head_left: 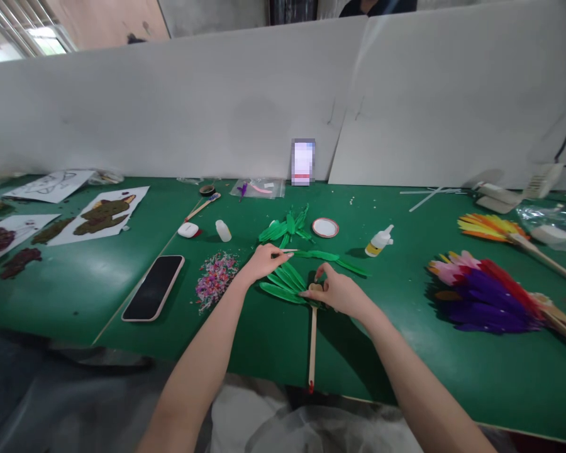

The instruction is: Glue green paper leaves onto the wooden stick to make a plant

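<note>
The left hand (265, 260), wrist bent inward, pinched a loose green feather (327, 256) by its pale end. The right hand (332, 290), fingers curled, touched and partly hid the base of the green fan (283, 292) between the forearms; its grip could not be told. Colourful bits (216, 280) lay beside the left forearm.
</note>
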`<state>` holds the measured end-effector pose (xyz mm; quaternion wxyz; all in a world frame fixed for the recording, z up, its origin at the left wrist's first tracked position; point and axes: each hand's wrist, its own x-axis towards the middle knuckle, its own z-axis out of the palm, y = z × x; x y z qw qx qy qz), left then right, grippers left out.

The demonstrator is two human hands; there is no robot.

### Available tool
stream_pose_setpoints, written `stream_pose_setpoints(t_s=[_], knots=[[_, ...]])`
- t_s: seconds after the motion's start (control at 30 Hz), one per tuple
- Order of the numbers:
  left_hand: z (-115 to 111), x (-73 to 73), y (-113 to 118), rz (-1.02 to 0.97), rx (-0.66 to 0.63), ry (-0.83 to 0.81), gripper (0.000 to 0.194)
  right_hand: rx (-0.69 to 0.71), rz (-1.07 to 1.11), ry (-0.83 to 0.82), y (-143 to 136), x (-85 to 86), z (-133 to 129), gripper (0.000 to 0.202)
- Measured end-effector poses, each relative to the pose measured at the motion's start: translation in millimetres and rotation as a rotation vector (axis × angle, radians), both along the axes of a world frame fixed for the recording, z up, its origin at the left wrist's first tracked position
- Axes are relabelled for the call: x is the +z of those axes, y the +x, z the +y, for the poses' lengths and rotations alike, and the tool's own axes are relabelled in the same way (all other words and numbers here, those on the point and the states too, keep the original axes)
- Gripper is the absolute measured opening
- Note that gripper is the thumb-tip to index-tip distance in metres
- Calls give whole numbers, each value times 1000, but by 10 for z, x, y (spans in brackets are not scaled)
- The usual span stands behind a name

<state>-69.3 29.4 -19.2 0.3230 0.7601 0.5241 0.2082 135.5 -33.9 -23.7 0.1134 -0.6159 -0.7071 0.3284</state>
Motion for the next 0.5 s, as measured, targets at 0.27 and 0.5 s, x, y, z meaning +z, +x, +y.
stream_pose_setpoints(t_s=[0.27,0.5], knots=[[20,31,-46,-101,197,48,44,-10,-34,4,3,-39,6,49],[85,6,-130,-195,405,126,47,-10,-74,1,-5,-36,15,51]])
